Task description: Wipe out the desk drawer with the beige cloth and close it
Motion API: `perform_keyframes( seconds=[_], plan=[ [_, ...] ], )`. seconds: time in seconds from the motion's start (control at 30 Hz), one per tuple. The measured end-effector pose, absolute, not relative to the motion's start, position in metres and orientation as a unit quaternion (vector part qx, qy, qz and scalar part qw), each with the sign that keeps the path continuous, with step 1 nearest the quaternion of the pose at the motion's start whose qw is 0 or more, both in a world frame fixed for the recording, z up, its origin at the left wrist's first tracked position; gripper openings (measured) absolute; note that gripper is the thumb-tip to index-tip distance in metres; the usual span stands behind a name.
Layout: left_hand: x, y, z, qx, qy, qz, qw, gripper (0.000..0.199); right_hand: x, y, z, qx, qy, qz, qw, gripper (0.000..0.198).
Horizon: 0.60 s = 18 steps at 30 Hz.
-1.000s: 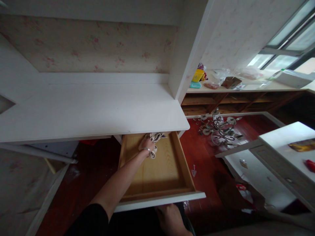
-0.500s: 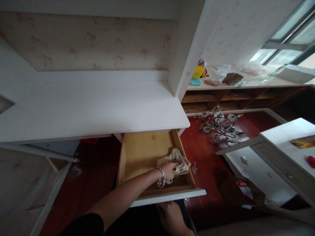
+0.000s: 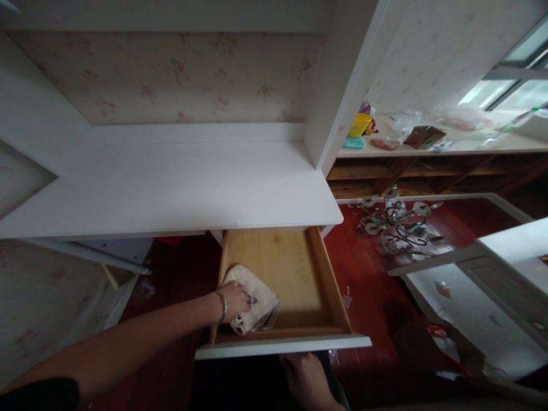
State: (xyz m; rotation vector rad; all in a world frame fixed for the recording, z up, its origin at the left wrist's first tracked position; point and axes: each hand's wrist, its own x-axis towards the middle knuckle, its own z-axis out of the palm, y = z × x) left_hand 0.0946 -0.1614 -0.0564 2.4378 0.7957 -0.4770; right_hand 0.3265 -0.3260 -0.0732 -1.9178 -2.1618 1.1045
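Observation:
Pressed against the left side of a pulled-out wooden drawer (image 3: 295, 268) is a crumpled beige cloth (image 3: 260, 302). My left hand (image 3: 234, 299), with a silver bracelet at the wrist, is closed on it, and part of the cloth bulges out to the right of the fingers. My right hand (image 3: 306, 377) sits low, against the white drawer front (image 3: 278, 345). Its fingers are curled at the front's outer side, and their tips are partly hidden under the edge.
Above the drawer spreads a white desktop (image 3: 205, 188) with an upright side panel. A dismantled chandelier (image 3: 398, 222) lies on the red floor (image 3: 363, 285) at right. A white cabinet (image 3: 509, 285) stands beyond. Bags and a small box (image 3: 423, 137) sit on a low shelf.
My left hand has carried the cloth from the drawer's right side to its left side. My right hand stays at the drawer front. The view has shifted slightly left.

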Motion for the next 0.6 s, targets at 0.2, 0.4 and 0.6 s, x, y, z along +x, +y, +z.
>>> perform_keyframes(
  seconds=[0.2,0.4,0.6],
  plan=[
    [0.102,-0.119,-0.068,0.850,0.467,-0.132,0.205,0.020,0.325,-0.327,-0.075,-0.630,-0.690,0.356,0.014,0.032],
    [0.123,-0.055,-0.063,0.800,0.566,-0.039,0.196,0.031,0.324,-0.327,-0.073,-0.637,-0.691,0.342,0.010,0.032],
    [0.174,-0.034,-0.067,0.698,0.666,0.028,0.261,0.040,0.324,-0.325,-0.067,-0.638,-0.688,0.344,0.024,0.030]
  ],
)
